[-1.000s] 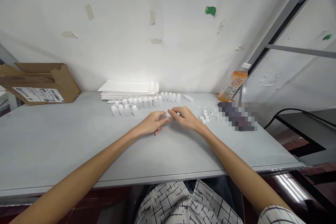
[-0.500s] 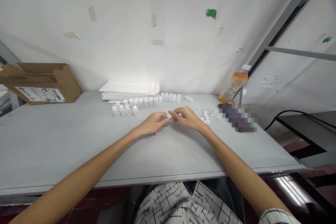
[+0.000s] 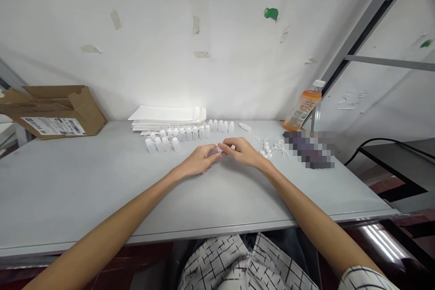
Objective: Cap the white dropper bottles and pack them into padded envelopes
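In front of me, just above the table, my left hand [image 3: 200, 159] is closed around a small translucent white plastic bottle [image 3: 215, 150]. My right hand [image 3: 240, 150] pinches the top end of this bottle with thumb and fingers; they cover that end, so I cannot make out the cap. Beyond my hands stand several similar small bottles [image 3: 188, 134] in rows, some with white caps and loops. One small bottle [image 3: 244, 127] lies on its side behind my right hand. To the right of that hand is a loose pile of white caps [image 3: 266, 149] with thin straps [image 3: 281, 148].
White flat sheets or envelopes [image 3: 166, 112] are stacked against the wall. An open cardboard box [image 3: 64, 111] sits at the left. On the right, a bottle of orange drink [image 3: 303, 106] leans by the metal frame, near a blurred dark item [image 3: 309, 149]. The grey table [image 3: 84, 181] ends close to my body.
Both hands stay in nearly the same place on the small bottle, with slight finger movement at its top. The view has tilted a little.
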The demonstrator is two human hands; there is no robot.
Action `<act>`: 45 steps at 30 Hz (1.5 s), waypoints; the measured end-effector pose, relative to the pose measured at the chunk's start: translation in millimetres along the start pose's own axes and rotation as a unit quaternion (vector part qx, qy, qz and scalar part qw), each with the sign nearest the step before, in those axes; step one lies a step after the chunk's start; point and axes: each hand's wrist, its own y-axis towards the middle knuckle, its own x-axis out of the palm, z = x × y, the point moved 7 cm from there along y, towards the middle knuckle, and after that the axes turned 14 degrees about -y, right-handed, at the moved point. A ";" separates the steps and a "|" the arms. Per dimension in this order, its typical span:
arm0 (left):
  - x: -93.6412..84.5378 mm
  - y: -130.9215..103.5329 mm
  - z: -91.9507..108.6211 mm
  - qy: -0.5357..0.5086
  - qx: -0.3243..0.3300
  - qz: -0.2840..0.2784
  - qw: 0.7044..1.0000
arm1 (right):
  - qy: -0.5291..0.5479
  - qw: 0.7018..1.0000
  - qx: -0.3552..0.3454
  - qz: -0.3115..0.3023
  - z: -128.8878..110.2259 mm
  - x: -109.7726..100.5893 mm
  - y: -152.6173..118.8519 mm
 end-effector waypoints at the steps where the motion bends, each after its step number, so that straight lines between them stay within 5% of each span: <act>1: 0.1 0.2 -1.0 -0.006 -0.007 -0.003 1.000 | 0.011 1.000 -0.007 0.005 -1.1 -1.5 -0.2; 9: 0.2 -0.4 6.0 0.082 0.065 0.044 0.994 | -0.057 0.998 0.012 -0.017 3.3 4.4 1.3; 16: -1.6 -1.8 -1.1 -0.004 0.001 0.032 0.999 | 0.006 1.000 -0.017 -0.002 -2.5 -3.6 -1.3; 23: -1.4 -3.0 4.2 0.058 0.048 0.051 0.996 | -0.050 0.999 -0.010 -0.011 0.4 8.0 0.6; 29: 0.4 -2.4 0.6 -0.007 0.018 0.013 1.000 | 0.013 1.000 -0.022 -0.002 -1.5 2.6 -0.9; 38: 0.5 -3.8 2.9 0.005 0.019 0.044 0.999 | 0.006 1.000 0.027 -0.013 4.2 9.4 0.8; 45: 1.0 -2.8 -0.1 -0.002 0.006 0.032 0.999 | 0.007 1.000 -0.002 0.003 1.4 8.5 1.3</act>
